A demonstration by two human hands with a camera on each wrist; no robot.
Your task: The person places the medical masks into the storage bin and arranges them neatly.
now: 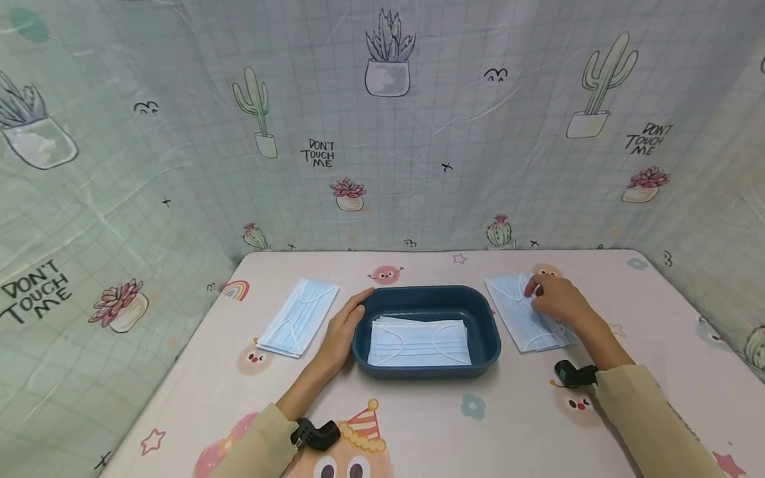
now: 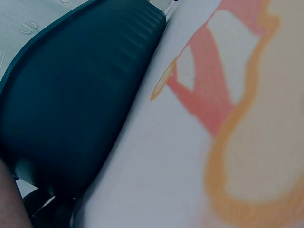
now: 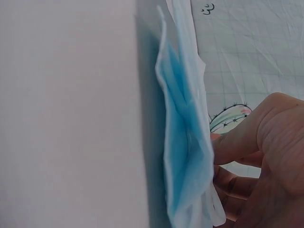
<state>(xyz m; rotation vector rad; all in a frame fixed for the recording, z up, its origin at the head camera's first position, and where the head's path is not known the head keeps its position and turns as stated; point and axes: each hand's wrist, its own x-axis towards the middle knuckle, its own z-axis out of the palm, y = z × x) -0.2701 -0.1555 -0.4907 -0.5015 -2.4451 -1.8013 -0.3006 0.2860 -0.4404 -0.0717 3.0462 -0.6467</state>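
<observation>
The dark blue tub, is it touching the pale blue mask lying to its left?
Apart. The head view shows bare tabletop and part of the left hand between the tub and the mask.

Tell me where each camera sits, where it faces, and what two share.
Head: on the head, facing forward and down over the tray and masks; left hand, right hand, sleeves show.
Left wrist: on that wrist, facing the tray's wall; a sliver of skin shows.
Right wrist: on that wrist, facing mask edges; bent fingers show.
Shared: head and left wrist show the tray.
</observation>
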